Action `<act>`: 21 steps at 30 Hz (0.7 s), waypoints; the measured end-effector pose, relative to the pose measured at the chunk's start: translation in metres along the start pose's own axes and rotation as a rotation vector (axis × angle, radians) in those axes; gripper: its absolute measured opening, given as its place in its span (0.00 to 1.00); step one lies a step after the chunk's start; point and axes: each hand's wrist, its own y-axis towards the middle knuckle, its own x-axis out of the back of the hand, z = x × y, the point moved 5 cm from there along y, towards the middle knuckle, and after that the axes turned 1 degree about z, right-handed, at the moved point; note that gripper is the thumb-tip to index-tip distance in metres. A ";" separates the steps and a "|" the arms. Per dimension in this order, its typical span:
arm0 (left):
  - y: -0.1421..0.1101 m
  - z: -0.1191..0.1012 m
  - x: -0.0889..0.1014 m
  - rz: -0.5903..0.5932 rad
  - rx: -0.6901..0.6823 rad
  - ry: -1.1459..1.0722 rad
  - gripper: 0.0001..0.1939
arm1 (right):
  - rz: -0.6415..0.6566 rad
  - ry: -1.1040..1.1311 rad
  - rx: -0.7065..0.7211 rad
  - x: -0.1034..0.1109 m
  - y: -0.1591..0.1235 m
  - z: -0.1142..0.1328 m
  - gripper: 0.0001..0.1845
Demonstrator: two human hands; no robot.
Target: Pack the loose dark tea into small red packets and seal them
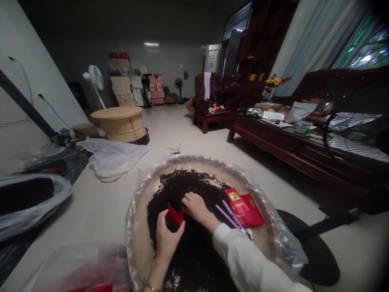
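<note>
My left hand (167, 237) grips a small red packet (175, 218) with its mouth facing up. Just to the right of the packet, my right hand (196, 207) has its fingers curled and pressed together over the dark pile; what is in them, if anything, is hidden. The pile looks like loose dark tea leaves (194, 180) and covers much of a big round tray (138, 227) lined with clear plastic. Flat red packets with gold print (253, 215) lie on the tray's right side. Beside them rests a purple tong-like tool (228, 215), its two arms spread.
At left stands a plastic-lined container of dark material (27, 194). A clear bag with red items (88, 271) is at the lower left. A black round stand base (319, 259) sits right of the tray. Beyond are a cluttered dark wooden table (279, 150) and a woven round table (121, 125).
</note>
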 end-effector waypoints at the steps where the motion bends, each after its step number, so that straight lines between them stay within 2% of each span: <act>1: 0.000 -0.002 -0.002 0.004 -0.020 0.014 0.25 | -0.051 0.071 -0.041 0.003 -0.001 -0.007 0.08; 6: 0.001 -0.011 -0.010 0.011 -0.102 0.076 0.23 | -0.475 0.620 -0.358 0.035 -0.006 -0.042 0.19; 8: 0.002 -0.015 -0.013 0.008 -0.123 0.105 0.22 | -0.550 0.804 -0.462 0.046 -0.005 -0.044 0.21; 10: 0.004 -0.019 -0.017 0.010 -0.144 0.136 0.22 | -0.545 0.928 -0.495 0.054 -0.001 -0.036 0.21; 15: 0.006 -0.028 -0.024 0.025 -0.148 0.199 0.21 | -0.466 1.053 -0.438 0.067 0.006 -0.006 0.21; 21: 0.007 -0.026 -0.025 0.004 -0.113 0.250 0.21 | -0.322 1.366 -0.388 0.055 -0.001 0.005 0.36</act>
